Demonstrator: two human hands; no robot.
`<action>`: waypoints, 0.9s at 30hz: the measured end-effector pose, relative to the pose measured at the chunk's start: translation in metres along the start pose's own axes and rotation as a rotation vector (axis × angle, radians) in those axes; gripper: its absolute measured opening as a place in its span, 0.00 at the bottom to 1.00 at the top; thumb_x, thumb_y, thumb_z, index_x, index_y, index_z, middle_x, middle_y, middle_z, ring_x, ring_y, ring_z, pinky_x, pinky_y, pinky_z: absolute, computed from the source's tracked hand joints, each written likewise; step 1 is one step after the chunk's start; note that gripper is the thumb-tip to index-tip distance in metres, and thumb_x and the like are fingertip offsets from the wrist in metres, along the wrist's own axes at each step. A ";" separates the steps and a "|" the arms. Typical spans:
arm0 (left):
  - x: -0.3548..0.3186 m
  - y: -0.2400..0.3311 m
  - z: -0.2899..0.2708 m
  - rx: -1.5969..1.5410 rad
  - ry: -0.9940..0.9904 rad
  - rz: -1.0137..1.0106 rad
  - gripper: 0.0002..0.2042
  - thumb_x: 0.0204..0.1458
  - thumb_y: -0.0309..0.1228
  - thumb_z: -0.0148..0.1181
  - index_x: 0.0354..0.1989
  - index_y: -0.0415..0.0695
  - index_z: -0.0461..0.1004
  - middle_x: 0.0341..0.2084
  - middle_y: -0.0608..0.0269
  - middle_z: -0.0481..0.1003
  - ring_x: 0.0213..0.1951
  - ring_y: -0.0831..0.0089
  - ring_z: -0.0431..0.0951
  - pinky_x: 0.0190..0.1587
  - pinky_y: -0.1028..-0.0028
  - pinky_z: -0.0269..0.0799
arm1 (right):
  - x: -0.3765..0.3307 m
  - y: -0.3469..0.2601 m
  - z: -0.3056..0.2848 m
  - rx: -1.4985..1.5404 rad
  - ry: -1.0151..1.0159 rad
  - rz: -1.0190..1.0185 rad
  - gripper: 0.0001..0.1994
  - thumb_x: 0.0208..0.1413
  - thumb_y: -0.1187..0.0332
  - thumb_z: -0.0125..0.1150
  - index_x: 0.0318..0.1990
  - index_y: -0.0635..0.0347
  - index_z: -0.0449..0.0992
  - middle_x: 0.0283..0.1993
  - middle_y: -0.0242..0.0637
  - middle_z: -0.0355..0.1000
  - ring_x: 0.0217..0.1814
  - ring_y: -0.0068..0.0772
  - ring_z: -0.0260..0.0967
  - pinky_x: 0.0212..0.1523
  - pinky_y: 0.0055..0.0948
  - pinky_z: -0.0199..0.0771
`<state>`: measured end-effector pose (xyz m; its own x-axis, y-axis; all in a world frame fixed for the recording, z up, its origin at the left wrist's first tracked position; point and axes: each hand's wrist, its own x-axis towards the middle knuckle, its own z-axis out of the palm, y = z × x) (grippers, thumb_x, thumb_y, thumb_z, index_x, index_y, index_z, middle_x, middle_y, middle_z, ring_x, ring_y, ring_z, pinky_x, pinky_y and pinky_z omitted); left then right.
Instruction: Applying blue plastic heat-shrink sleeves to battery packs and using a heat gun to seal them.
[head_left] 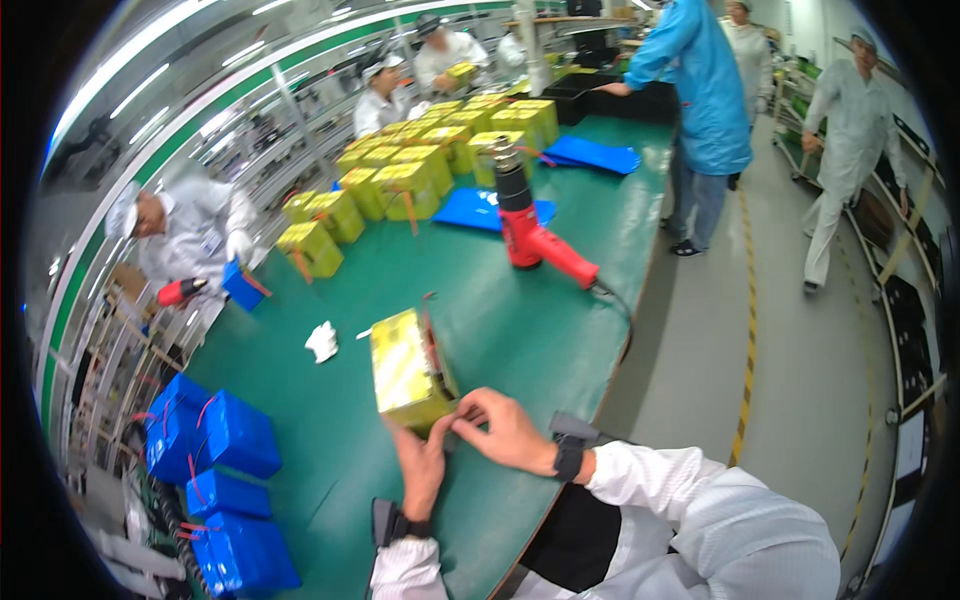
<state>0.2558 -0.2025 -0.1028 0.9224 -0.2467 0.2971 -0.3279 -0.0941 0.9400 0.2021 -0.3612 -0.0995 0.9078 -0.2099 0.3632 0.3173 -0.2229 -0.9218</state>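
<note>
Four blue packs [240,435] sit at the left of the green worktop [330,440]; then one crumpled white scrap [322,342], over a dozen yellow boxes [410,185] massed beyond, and one nearer yellow box [400,365] — left hand [422,465] against its near end, grip unclear; right hand [503,430] pinched narrow at its corner. Two flat blue sheets [592,155], one red heat gun [535,240] — then grey floor [690,345], striped tape [747,330].

Left hand [420,462]: thumb up, fingers partly hidden!
Right hand [503,435]: thumb and forefinger pinched, just beside left thumb!
Right wrist [588,466]: at the table's [545,335] right edge!
</note>
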 end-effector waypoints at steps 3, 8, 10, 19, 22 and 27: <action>-0.003 -0.004 -0.001 0.173 0.010 0.068 0.43 0.59 0.24 0.64 0.74 0.34 0.37 0.64 0.46 0.60 0.61 0.61 0.64 0.63 0.68 0.62 | 0.000 0.002 0.000 -0.010 0.027 -0.036 0.10 0.59 0.69 0.65 0.40 0.65 0.72 0.38 0.43 0.75 0.38 0.38 0.80 0.39 0.33 0.80; -0.003 -0.017 -0.001 0.248 -0.023 0.065 0.41 0.62 0.26 0.59 0.73 0.30 0.34 0.65 0.39 0.58 0.62 0.57 0.63 0.66 0.66 0.58 | -0.001 -0.006 -0.005 -0.239 0.095 -0.044 0.12 0.60 0.66 0.66 0.44 0.64 0.74 0.36 0.44 0.81 0.40 0.39 0.83 0.39 0.34 0.82; -0.001 -0.022 -0.001 0.385 0.037 0.135 0.42 0.63 0.32 0.60 0.72 0.25 0.37 0.64 0.29 0.58 0.63 0.48 0.63 0.68 0.62 0.55 | -0.001 -0.010 -0.007 -0.355 0.118 -0.135 0.10 0.59 0.65 0.66 0.40 0.63 0.79 0.36 0.43 0.81 0.34 0.47 0.80 0.33 0.37 0.78; -0.001 -0.019 -0.002 0.252 0.001 0.096 0.41 0.63 0.28 0.59 0.73 0.28 0.34 0.65 0.32 0.57 0.63 0.50 0.63 0.66 0.62 0.58 | 0.000 -0.005 -0.007 -0.364 0.137 -0.188 0.10 0.59 0.64 0.65 0.40 0.63 0.83 0.34 0.45 0.79 0.32 0.49 0.78 0.32 0.38 0.77; 0.000 -0.012 0.001 0.216 0.034 0.079 0.42 0.60 0.28 0.63 0.73 0.30 0.38 0.63 0.36 0.61 0.61 0.53 0.66 0.64 0.63 0.61 | 0.007 0.004 -0.012 -0.072 0.045 -0.037 0.11 0.58 0.65 0.68 0.42 0.64 0.84 0.35 0.45 0.80 0.33 0.43 0.80 0.33 0.33 0.78; 0.000 0.013 0.010 0.143 0.028 0.166 0.41 0.50 0.31 0.75 0.66 0.34 0.51 0.56 0.45 0.68 0.54 0.59 0.71 0.58 0.65 0.68 | 0.005 0.014 -0.011 0.020 0.008 0.047 0.12 0.58 0.70 0.68 0.45 0.68 0.83 0.38 0.43 0.82 0.38 0.30 0.81 0.40 0.27 0.80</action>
<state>0.2498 -0.2131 -0.0921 0.8582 -0.2436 0.4519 -0.4992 -0.1906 0.8452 0.2083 -0.3759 -0.1095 0.9198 -0.2272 0.3199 0.2793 -0.1937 -0.9405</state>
